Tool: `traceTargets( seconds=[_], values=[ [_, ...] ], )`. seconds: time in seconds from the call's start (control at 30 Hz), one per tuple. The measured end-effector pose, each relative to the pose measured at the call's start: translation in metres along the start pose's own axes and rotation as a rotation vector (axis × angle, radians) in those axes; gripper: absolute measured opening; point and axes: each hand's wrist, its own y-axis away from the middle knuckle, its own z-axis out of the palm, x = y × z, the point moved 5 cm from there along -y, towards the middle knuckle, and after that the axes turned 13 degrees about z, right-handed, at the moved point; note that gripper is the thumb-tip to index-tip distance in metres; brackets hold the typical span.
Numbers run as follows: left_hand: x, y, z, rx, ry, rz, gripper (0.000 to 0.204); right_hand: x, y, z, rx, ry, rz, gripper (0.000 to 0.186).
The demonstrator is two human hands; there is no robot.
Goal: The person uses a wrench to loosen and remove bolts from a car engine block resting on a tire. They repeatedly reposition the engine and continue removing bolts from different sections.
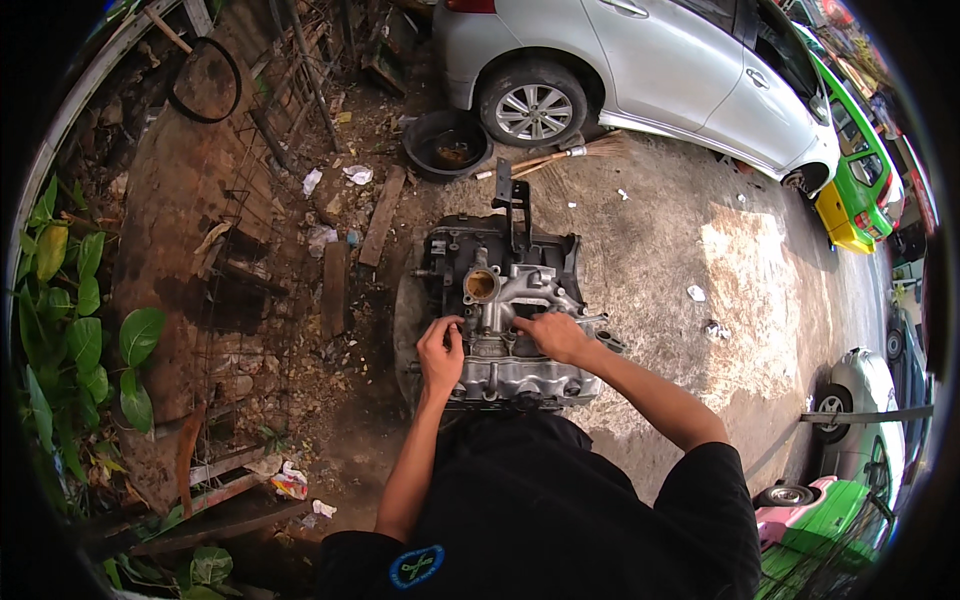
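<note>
An engine (520, 380) sits low on the concrete, with a silver intake manifold (535, 290) on top, a round brownish opening (481, 284) and an upright black bracket (515, 205). My left hand (441, 355) is at the manifold's lower left, fingers curled against the parts; what they hold, if anything, is unclear. My right hand (557, 337) reaches in right of the manifold's middle, fingers bent, fingertips partly hidden among the metal.
A black basin (437, 150), straw broom (585, 150) and silver car (670, 70) are beyond the engine. Wooden planks (383, 215), a rusty sheet (160, 300), litter and plants (88, 340) lie leftward. More cars (868, 200) stand along the right.
</note>
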Motion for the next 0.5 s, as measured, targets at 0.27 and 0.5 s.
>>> traceTargets(
  seconds=[0.27,0.5],
  values=[
    [-0.002,0.000,0.000,-0.001,0.014,-0.021,0.014,-0.014,0.003,-0.007,0.008,0.099,-0.035,0.050],
    [-0.002,0.001,0.000,-0.003,0.015,-0.047,0.014,-0.024,-0.009,0.003,-0.548,-0.922,0.533,0.025]
  ],
)
